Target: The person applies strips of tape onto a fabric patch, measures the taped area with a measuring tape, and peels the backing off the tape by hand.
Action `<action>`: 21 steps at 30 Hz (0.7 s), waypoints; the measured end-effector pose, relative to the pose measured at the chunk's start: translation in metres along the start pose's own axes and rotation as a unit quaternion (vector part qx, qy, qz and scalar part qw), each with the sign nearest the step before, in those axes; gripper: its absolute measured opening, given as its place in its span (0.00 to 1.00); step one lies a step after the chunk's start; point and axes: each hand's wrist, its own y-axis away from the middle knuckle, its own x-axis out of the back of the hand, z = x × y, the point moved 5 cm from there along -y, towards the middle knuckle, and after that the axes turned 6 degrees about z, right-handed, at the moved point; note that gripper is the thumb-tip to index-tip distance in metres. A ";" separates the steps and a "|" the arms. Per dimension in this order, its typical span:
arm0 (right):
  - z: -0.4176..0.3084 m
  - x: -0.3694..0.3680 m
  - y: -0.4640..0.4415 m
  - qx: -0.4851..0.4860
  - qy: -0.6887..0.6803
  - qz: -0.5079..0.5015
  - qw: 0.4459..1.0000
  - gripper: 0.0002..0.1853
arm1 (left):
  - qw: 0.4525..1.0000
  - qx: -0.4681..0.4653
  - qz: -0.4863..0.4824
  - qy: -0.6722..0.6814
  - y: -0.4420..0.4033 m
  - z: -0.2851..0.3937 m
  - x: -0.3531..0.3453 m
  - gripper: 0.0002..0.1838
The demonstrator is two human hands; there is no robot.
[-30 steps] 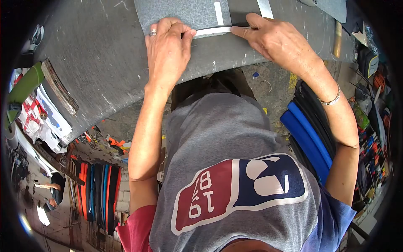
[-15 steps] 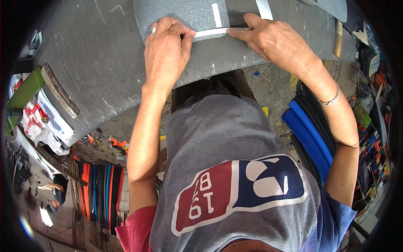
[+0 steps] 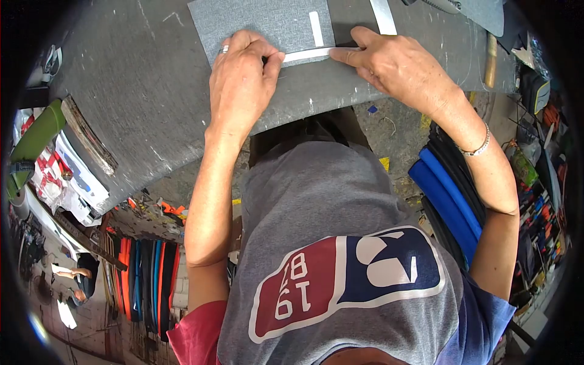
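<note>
I have both hands at the near side of the bench (image 3: 134, 73), working on a narrow white strip (image 3: 307, 56) that lies along the near edge of the grey cloth (image 3: 261, 18). As I judge it, the step in hand is lining up or pressing down that strip. The next move calls for even, gentle pressure, with the strip level against the edge; a sideways pull could skew it or ruck the cloth.

My left hand (image 3: 240, 79) is palm down over the cloth, fingers bent and bunched. Its thumb and forefinger are drawn in close at the strip's left end, a small gap behind their tips. They touch there, but I cannot tell whether they pinch it or only press.

My right hand (image 3: 410, 73) comes in from the right. Its two foremost digits stand moderately apart: the nearer tip is on the strip's right end, the other reaches farther out over a dark piece (image 3: 347, 33). The rest curl under, so I cannot tell whether they grip anything.

The strip shows between the hands. A short second strip (image 3: 315, 27) lies on the cloth just beyond it, and a third strip (image 3: 383, 17) sits farther right, beyond my right hand. A wooden handle (image 3: 490, 61) lies at the bench's right side.
</note>
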 end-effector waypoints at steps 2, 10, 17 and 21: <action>0.000 0.000 0.000 0.000 -0.003 -0.007 1.000 0.17 | 1.000 -0.004 -0.001 0.006 0.000 0.000 0.000 0.10; 0.000 -0.001 -0.002 -0.008 0.002 -0.009 1.000 0.18 | 1.000 -0.005 -0.002 -0.029 -0.002 0.002 0.000 0.10; 0.000 -0.003 -0.004 0.009 -0.013 0.027 0.999 0.21 | 0.999 0.002 0.009 -0.042 -0.004 0.004 0.002 0.08; 0.000 -0.002 -0.004 0.010 -0.010 0.028 1.000 0.21 | 0.999 0.000 0.012 -0.039 -0.003 0.005 0.002 0.08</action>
